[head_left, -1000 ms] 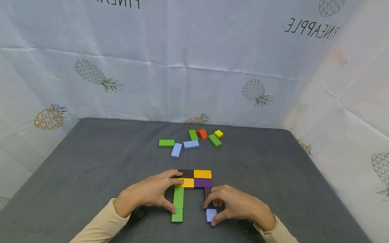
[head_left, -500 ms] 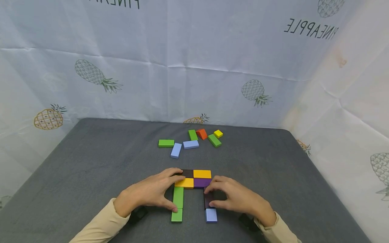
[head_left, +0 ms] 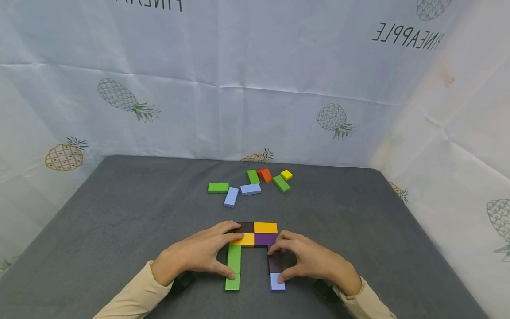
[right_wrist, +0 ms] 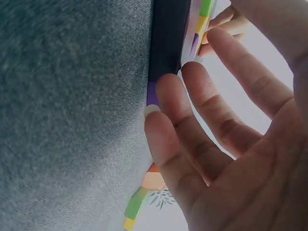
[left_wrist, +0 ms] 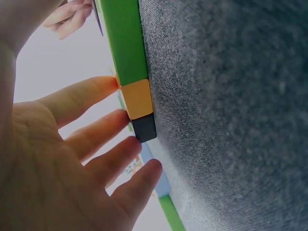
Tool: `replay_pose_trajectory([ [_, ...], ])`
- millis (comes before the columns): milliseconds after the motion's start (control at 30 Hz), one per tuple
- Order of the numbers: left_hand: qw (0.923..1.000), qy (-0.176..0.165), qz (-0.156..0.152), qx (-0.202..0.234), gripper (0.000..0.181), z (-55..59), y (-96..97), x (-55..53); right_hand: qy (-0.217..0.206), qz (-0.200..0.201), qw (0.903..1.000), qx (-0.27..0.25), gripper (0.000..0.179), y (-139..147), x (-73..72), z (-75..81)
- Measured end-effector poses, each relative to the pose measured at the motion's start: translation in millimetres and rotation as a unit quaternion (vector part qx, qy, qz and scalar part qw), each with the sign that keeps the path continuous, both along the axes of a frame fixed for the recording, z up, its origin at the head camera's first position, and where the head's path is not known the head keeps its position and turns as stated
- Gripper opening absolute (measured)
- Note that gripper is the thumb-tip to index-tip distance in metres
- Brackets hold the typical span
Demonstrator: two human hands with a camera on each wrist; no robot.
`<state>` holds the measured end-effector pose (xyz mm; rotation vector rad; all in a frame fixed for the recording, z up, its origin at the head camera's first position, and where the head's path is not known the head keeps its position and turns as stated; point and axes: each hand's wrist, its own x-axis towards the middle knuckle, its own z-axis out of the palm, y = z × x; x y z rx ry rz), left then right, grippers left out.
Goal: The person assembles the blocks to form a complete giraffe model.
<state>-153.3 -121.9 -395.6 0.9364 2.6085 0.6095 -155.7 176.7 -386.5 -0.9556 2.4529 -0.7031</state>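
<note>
Left hand (head_left: 197, 250), fingers spread, rests along green blocks (head_left: 234, 257) and a yellow block (head_left: 248, 241) on the tabletop (head_left: 139, 212); right hand (head_left: 312, 263), fingers parted, touches dark block (head_left: 275, 265) and blue block (head_left: 276, 285). Seemingly aligning; next calls for gentle nudges.

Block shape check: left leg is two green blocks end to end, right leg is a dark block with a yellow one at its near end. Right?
One slip: the block at the near end of the right leg is a light blue block, not yellow. The head view shows it, just below the dark block.
</note>
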Motion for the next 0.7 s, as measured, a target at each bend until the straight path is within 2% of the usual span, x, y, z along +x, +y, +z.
replay_pose_trajectory([
  [133, 1.0000, -0.003, -0.001, 0.001, 0.087, -0.2, 0.4, -0.6, 0.012, -0.005, 0.9999, 0.003, 0.044, 0.1, -1.0, -0.1],
  [300, 1.0000, -0.004, -0.002, 0.000, 0.087, -1.0, 0.0, -0.9, 0.090, -0.022, 0.9956, 0.004, 0.035, 0.3, -7.7, -1.1],
  [400, 1.0000, -0.002, -0.003, 0.001, 0.087, -1.2, -0.4, -0.5, 0.140, -0.037, 0.9893, -0.011, 0.030, 0.2, -15.4, -1.6],
  [533, 1.0000, 0.000, -0.003, 0.003, 0.086, -1.0, -0.5, 0.4, 0.185, -0.047, 0.9809, -0.035, 0.027, -0.1, -28.5, -2.5],
  [700, 1.0000, 0.005, -0.001, 0.001, 0.085, -0.5, -0.6, 1.0, 0.206, -0.061, 0.9752, -0.053, 0.024, 0.1, -45.5, -4.6],
])
